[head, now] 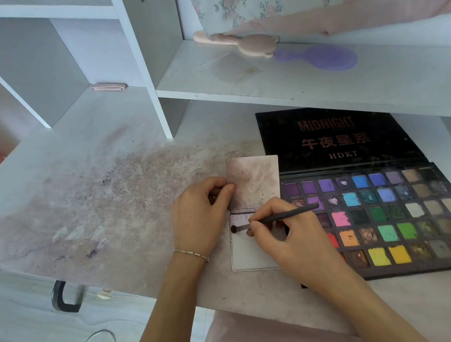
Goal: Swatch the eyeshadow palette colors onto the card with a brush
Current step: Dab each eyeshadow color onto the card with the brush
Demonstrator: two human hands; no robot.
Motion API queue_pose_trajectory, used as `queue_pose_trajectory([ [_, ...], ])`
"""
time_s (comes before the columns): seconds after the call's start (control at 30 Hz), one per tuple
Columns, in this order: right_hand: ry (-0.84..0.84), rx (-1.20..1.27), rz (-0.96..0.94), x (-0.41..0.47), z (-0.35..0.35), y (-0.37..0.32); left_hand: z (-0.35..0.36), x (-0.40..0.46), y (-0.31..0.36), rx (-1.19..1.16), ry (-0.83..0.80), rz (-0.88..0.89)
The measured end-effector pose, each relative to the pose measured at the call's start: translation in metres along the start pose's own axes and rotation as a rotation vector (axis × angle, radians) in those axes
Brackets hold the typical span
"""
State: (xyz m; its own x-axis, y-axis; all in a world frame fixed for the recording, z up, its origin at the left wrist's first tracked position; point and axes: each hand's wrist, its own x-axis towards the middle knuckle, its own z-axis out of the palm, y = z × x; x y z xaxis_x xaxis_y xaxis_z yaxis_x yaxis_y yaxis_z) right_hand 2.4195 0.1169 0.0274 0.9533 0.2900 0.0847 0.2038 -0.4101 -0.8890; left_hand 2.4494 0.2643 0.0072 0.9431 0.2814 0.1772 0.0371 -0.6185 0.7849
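two hands share the job: the left hand (199,215) pinches the stained upper card (254,180) aside, the right hand (284,234) grasps the brush (275,218), tip on the lower card (251,251), left of the palette (391,220).

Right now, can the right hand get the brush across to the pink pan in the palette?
Probably yes: the right hand holds the brush beside the palette, and nothing covers the pink pan.
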Motion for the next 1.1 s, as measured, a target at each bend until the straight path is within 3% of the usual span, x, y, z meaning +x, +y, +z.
queue_pose_trajectory([
  [0.3, 0.212, 0.196, -0.038, -0.004, -0.018, 0.001, 0.000, 0.000, 0.000, 0.000, 0.002, -0.009],
  [0.7, 0.436, -0.018, 0.054, -0.010, -0.065, 0.031, 0.000, 0.000, 0.001, 0.013, 0.004, -0.012],
  [1.1, 0.296, -0.209, -0.029, -0.007, -0.063, 0.035, 0.001, 0.000, 0.000, -0.009, -0.001, -0.011],
])
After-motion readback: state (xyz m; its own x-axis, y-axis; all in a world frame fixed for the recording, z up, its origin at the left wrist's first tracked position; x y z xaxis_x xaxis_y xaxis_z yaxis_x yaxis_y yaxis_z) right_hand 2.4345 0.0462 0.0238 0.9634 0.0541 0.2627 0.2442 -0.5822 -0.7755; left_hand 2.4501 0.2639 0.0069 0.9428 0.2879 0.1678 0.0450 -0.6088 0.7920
